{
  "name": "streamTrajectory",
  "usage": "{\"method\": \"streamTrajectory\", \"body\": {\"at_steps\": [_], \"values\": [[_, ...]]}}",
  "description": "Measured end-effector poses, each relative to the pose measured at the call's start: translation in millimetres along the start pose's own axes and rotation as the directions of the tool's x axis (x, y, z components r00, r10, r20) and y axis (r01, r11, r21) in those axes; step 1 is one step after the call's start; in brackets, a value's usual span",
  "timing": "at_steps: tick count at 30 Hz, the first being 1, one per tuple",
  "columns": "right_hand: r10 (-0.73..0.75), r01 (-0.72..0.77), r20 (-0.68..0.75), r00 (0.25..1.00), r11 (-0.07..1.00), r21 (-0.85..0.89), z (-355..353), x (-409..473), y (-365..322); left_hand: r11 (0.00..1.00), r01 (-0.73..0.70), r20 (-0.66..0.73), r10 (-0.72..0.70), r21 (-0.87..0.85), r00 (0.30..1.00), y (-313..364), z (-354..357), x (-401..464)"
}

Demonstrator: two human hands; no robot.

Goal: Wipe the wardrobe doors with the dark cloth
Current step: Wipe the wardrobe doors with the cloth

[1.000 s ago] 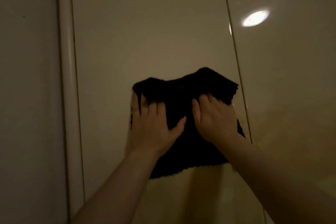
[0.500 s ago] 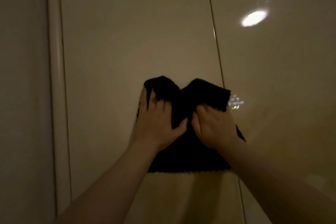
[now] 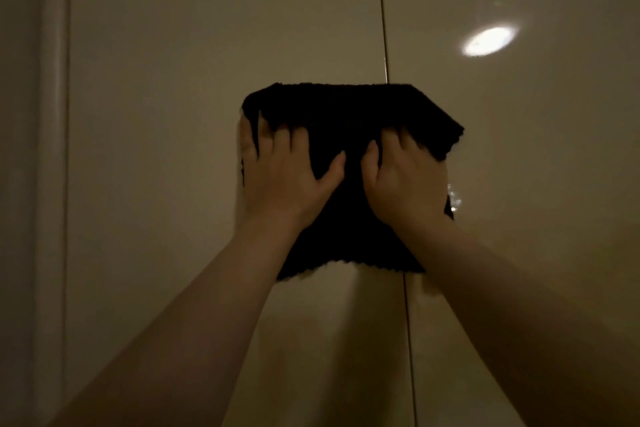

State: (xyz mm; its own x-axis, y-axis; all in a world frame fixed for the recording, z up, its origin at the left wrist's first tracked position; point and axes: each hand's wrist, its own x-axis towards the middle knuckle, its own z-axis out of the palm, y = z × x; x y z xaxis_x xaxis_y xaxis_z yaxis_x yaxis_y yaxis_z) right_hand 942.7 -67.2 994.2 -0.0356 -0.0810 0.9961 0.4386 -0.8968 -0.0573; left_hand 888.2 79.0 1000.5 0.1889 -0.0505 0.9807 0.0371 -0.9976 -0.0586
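A dark cloth lies spread flat against two glossy beige wardrobe doors, covering the thin vertical seam between the left door and the right door. My left hand presses the cloth's left part, fingers curled into the fabric. On the cloth's right part my right hand grips in the same way. Both thumbs point toward each other at the middle. The cloth's lower edge hangs just below my wrists.
A rounded vertical frame post borders the left door, with a plain wall to its left. A bright lamp reflection shines on the right door. The room is dim.
The bunched cloth has been stretched out flat and wide. Both hands moved apart and to the right, so the cloth now straddles the seam between the doors.
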Motion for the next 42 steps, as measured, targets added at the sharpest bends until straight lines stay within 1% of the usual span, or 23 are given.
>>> {"method": "streamTrajectory", "body": {"at_steps": [2,4,9,13,18,21,26,29,32,34,37,40,42], "values": [[0.019,-0.019,-0.003,1.000,1.000,0.015,-0.8,-17.4,1.6,0.999,0.043,0.053,-0.043,0.005,0.998,14.5,2.0,-15.8],[0.004,-0.004,0.007,1.000,1.000,0.016,-2.9,-37.9,7.5,0.999,0.051,0.091,-0.051,0.007,0.995,24.9,5.5,-36.1],[-0.076,0.075,0.027,0.997,0.997,0.029,-18.1,-91.6,28.6,0.997,-0.074,0.106,0.073,0.009,0.992,38.5,15.8,-84.0],[-0.136,0.131,0.096,0.986,0.990,0.055,-21.6,-120.2,41.2,0.985,-0.171,0.166,0.166,0.013,0.972,54.4,24.6,-106.3],[-0.233,0.220,0.160,0.959,0.970,0.100,-24.7,-112.6,56.2,0.969,-0.245,0.186,0.237,0.018,0.953,61.1,26.9,-106.8],[-0.282,0.268,0.153,0.947,0.958,0.104,-27.7,-82.6,68.3,0.961,-0.273,0.187,0.262,0.036,0.947,69.1,24.2,-85.8],[-0.283,0.281,0.084,0.956,0.959,0.032,-33.3,-9.4,102.6,0.978,-0.202,0.131,0.195,0.046,0.972,102.3,26.3,-29.9],[-0.224,0.224,0.034,0.974,0.974,-0.011,-34.9,19.6,118.9,0.991,-0.122,0.073,0.118,0.054,0.990,118.3,25.2,1.4],[-0.153,0.153,0.022,0.988,0.988,-0.007,-35.4,38.9,133.5,0.999,-0.024,0.014,0.023,0.047,1.000,139.6,26.1,25.8],[-0.133,0.133,0.019,0.991,0.991,0.005,-34.0,45.1,137.2,0.998,0.036,-0.003,-0.036,0.044,0.999,147.3,28.3,33.2],[-0.114,0.114,0.007,0.993,0.993,0.017,-32.1,40.0,138.9,0.996,0.084,-0.039,-0.083,0.013,0.996,153.9,31.3,29.2],[-0.066,0.066,-0.011,0.998,0.998,0.022,-34.1,18.0,143.3,0.995,0.100,-0.074,-0.102,-0.025,0.992,164.3,33.9,6.3],[-0.037,0.036,0.013,0.999,0.999,0.036,-37.8,-5.1,148.3,0.991,0.132,-0.053,-0.133,-0.039,0.990,176.3,36.6,-15.5]]}}
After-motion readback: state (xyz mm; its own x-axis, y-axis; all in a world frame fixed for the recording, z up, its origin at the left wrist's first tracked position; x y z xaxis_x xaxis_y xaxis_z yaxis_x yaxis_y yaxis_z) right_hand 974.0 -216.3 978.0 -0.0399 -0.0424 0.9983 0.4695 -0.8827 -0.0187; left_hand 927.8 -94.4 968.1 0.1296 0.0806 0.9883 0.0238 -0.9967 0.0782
